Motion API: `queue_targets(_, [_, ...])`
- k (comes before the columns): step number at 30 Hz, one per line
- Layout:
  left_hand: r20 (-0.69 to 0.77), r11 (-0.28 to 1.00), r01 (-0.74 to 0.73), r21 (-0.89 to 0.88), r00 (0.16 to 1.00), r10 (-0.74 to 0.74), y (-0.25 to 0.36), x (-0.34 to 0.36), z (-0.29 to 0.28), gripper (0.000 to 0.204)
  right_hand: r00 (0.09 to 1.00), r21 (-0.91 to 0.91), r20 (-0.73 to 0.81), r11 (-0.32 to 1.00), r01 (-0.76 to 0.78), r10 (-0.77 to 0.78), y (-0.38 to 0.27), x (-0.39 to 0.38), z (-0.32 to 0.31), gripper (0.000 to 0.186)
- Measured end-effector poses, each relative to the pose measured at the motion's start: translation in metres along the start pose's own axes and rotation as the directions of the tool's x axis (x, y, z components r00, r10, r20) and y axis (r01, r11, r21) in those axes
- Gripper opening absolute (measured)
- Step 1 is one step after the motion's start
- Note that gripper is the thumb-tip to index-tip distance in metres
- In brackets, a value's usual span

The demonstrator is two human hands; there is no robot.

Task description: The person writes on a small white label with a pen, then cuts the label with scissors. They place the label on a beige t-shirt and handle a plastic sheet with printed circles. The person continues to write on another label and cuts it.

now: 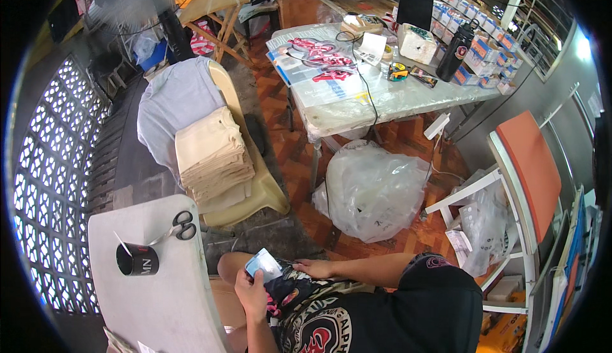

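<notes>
The left hand (254,294) has its grip closed, thumb and fingers pinching a flat blue-and-white rectangular item (263,265) above the lap (299,286), near seven o'clock in the view. At the item's three o'clock, the right hand (315,268) rests against the lap; whether its grip holds anything, I cannot tell. From the item, a black mug (141,264) stands on the white table (150,315) at nine o'clock, with scissors (186,227) at ten.

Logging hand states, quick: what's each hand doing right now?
Left hand: closed, holding a flat light-blue-and-white item.
Right hand: no held item visible; open or closed cannot be told.
</notes>
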State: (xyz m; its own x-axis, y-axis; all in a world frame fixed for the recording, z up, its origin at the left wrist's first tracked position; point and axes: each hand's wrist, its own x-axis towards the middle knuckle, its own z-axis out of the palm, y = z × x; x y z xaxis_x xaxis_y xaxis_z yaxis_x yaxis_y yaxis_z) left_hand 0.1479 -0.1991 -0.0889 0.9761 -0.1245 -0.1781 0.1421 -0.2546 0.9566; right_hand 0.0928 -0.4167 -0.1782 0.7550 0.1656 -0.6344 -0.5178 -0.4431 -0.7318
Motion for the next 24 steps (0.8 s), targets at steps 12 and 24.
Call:
queue_targets(12, [0.453,0.93,-0.199,0.308,0.891,0.041,-0.029,-0.105,-0.04,0.026,0.95,-0.318,-0.13,0.92,0.23,-0.283,0.005,-0.094,-0.025,0.04])
queue_targets(24, [-0.08,0.999,0.028,0.04,0.997,-0.025,-0.017,-0.143,-0.066,0.019,0.924,-0.062,0.029,0.922,0.382,-0.38,-0.045,-0.091,-0.043,0.012])
